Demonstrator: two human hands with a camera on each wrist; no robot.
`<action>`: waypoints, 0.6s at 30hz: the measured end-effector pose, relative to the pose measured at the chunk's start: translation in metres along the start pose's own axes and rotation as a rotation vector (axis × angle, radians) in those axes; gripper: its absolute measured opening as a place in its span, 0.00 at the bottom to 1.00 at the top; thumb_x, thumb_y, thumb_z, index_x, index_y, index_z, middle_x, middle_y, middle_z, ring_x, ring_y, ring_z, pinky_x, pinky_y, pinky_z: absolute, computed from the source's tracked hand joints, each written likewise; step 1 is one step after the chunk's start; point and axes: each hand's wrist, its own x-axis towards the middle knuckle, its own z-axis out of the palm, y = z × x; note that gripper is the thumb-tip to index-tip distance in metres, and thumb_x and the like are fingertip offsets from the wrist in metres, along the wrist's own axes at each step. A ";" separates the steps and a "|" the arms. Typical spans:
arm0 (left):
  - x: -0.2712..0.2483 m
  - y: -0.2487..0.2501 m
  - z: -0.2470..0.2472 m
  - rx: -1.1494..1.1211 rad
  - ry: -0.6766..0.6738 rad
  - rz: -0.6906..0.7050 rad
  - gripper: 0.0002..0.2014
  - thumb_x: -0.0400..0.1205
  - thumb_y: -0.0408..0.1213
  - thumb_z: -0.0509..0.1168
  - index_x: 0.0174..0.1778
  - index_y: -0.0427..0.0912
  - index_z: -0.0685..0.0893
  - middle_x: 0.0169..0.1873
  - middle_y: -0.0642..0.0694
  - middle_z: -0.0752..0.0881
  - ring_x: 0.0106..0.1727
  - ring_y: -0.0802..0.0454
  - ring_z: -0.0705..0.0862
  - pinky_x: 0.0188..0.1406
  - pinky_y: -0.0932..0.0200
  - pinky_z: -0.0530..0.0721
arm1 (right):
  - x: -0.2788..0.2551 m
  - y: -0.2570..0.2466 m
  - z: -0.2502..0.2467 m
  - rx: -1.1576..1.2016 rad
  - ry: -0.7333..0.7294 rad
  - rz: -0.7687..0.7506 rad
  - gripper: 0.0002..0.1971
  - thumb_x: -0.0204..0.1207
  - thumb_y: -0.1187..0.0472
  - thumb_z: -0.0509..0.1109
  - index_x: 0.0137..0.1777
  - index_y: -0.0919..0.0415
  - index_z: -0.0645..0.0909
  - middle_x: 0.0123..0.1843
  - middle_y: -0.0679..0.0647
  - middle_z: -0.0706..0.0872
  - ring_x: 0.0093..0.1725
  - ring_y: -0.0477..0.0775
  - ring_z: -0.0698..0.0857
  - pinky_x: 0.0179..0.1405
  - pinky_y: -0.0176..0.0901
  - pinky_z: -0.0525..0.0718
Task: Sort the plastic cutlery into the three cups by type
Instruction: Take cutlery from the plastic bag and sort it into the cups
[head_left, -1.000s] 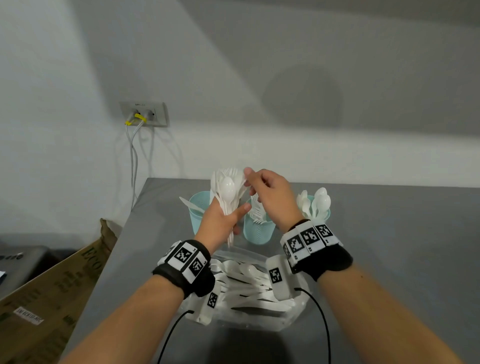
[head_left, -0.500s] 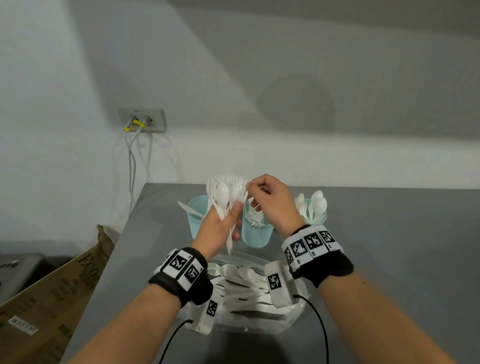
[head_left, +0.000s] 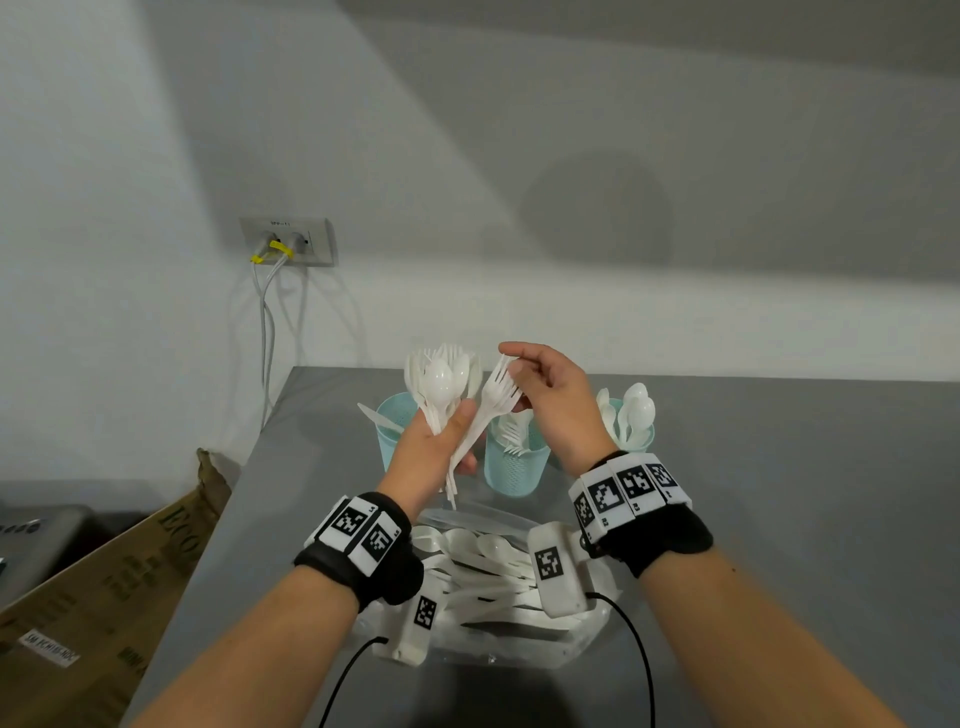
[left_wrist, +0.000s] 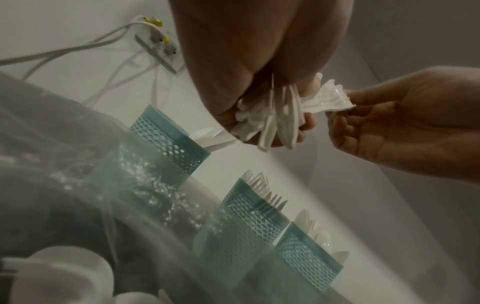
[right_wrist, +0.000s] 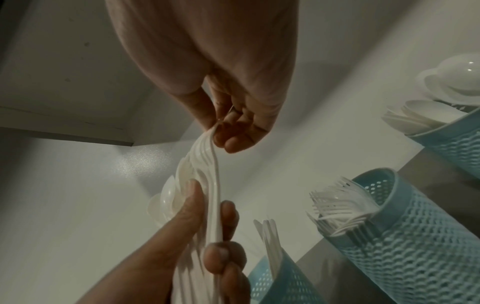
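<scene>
Left hand (head_left: 434, 457) fingers wrapped round cutlery bundle (head_left: 441, 387), heads up. Right hand (head_left: 558, 400) fingers pinch fork (head_left: 493, 395) tines, handle still inside left fingers, above fork cup (head_left: 514, 467).

1. A pale wall (head_left: 519, 130) is filling the upper half of the frame, with a broad diagonal band of shadow running across it from the top centre toward the right.
2. A round shadow (head_left: 597, 208) is lying on the wall right of centre.
3. A wall socket plate (head_left: 288, 241) is sitting at the left of centre, with yellow-tagged plugs in it and grey cables (head_left: 267, 338) hanging down from it.
4. A grey surface (head_left: 779, 493) is stretching across the lower right, its far edge meeting the wall.
5. A brown cardboard box (head_left: 104, 571) is standing at the lower left, beside the surface's left edge.
</scene>
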 end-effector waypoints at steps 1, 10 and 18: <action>0.001 0.000 -0.001 0.001 0.010 -0.009 0.17 0.83 0.51 0.60 0.48 0.40 0.83 0.33 0.43 0.84 0.25 0.56 0.80 0.30 0.60 0.85 | 0.000 0.001 -0.001 0.002 -0.003 -0.002 0.12 0.83 0.67 0.60 0.57 0.54 0.82 0.41 0.50 0.82 0.39 0.45 0.80 0.38 0.36 0.80; 0.004 -0.001 0.008 -0.025 0.018 -0.001 0.11 0.84 0.47 0.62 0.54 0.43 0.81 0.35 0.44 0.84 0.27 0.54 0.81 0.29 0.59 0.84 | -0.011 0.014 0.003 0.005 -0.017 -0.032 0.16 0.81 0.65 0.65 0.66 0.49 0.72 0.46 0.55 0.81 0.44 0.50 0.80 0.38 0.34 0.84; 0.009 -0.007 0.000 -0.055 0.081 -0.049 0.06 0.84 0.42 0.62 0.51 0.44 0.79 0.37 0.47 0.84 0.35 0.53 0.85 0.26 0.59 0.86 | 0.021 0.002 -0.038 -0.116 0.252 -0.134 0.13 0.78 0.64 0.68 0.55 0.45 0.75 0.47 0.52 0.82 0.40 0.49 0.79 0.42 0.43 0.85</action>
